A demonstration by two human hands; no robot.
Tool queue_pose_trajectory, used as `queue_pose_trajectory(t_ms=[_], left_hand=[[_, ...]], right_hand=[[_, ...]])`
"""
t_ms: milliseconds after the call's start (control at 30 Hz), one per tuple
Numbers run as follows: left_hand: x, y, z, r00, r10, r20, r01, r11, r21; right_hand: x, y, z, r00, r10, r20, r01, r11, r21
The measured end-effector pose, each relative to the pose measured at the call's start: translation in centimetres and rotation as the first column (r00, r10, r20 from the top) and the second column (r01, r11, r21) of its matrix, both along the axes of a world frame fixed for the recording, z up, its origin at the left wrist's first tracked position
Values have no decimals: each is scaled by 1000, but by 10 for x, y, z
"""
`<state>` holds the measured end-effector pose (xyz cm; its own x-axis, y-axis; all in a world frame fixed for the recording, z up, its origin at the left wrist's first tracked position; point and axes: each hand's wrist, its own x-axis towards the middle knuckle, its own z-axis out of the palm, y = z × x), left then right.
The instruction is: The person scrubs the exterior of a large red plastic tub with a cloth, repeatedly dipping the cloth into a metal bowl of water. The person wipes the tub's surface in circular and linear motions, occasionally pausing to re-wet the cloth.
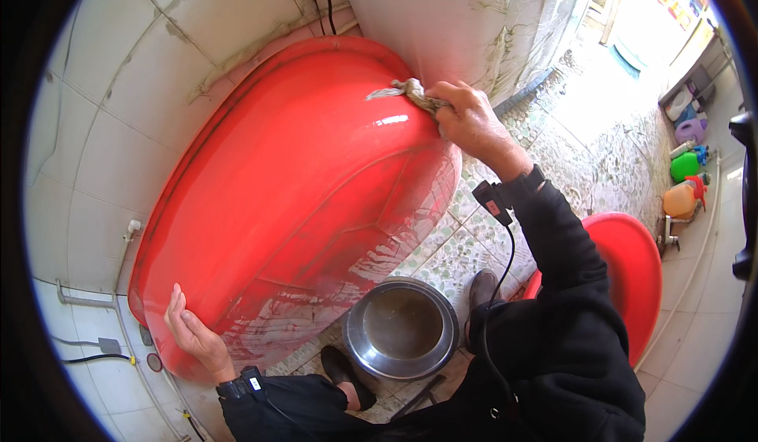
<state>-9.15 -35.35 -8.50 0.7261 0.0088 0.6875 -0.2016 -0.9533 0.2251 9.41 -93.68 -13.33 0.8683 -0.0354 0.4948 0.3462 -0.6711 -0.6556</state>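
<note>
A large red plastic tub (260,175) stands tipped on its side against the tiled wall, its outer side and base facing me. Whitish streaks and dark grime mark the base. My right hand (468,116) grips a crumpled, dirty cloth (419,94) against the tub's upper right side. Low on the left, my left hand (194,332) rests on the tub's side with its fingers extended and nothing held. Between my feet sits a round metal basin (353,335) with murky brownish water (404,323) in it.
Another red tub (636,276) is on the floor behind my right arm. Spray bottles and jugs (684,166) line the right wall by a tap (669,234). A large white panel (426,21) stands behind the tub. Pipes and cables (118,306) run along the left wall.
</note>
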Motion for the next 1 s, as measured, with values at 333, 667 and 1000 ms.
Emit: queue_pose_trajectory(t_ms=[333, 667, 1000], left_hand=[[1, 6, -2, 1000, 1, 20, -2, 999, 48], [4, 14, -5, 999, 39, -11, -38, 997, 68], [3, 18, -6, 1000, 17, -24, -17, 1000, 8]], right_hand=[[-19, -11, -69, 927, -292, -237, 337, 925, 179], [-57, 31, -75, 955, -261, 138, 234, 955, 183], [-38, 6, -98, 964, -249, 93, 225, 950, 218]])
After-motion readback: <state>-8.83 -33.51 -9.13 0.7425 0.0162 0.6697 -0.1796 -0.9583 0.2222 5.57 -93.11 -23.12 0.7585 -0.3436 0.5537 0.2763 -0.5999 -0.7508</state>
